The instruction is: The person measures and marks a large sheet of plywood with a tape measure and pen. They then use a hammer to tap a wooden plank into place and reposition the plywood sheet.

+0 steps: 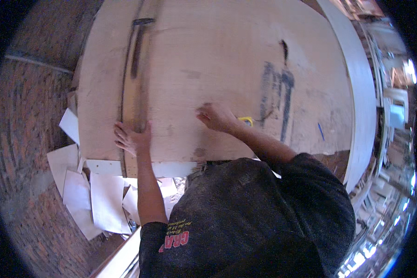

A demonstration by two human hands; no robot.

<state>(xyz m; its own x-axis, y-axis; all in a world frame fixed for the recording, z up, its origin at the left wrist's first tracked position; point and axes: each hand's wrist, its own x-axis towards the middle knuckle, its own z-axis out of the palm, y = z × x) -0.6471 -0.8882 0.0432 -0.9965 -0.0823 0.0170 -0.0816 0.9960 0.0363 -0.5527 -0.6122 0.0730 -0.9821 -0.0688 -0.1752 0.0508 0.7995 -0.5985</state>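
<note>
A wide plywood sheet (180, 92) lies in front of me. A long narrow wooden strip (136, 92) runs front to back on it, with a dark T-shaped piece (143, 21) at its far part. My left hand (133, 136) grips the strip's near part, thumb and fingers across it. My right hand (214, 116) is over the sheet's middle with curled fingers; what they hold, if anything, is unclear. A yellow tape measure (245, 120) shows beside my right wrist, partly hidden. A blue pen (320, 131) lies farther right, near dark smudged markings.
A brick wall (28, 106) is on the left. White board offcuts (104, 204) are heaped below the sheet's near left edge. A long pale board (360, 92) lies along the right edge. Stacked materials and bright openings crowd the far right.
</note>
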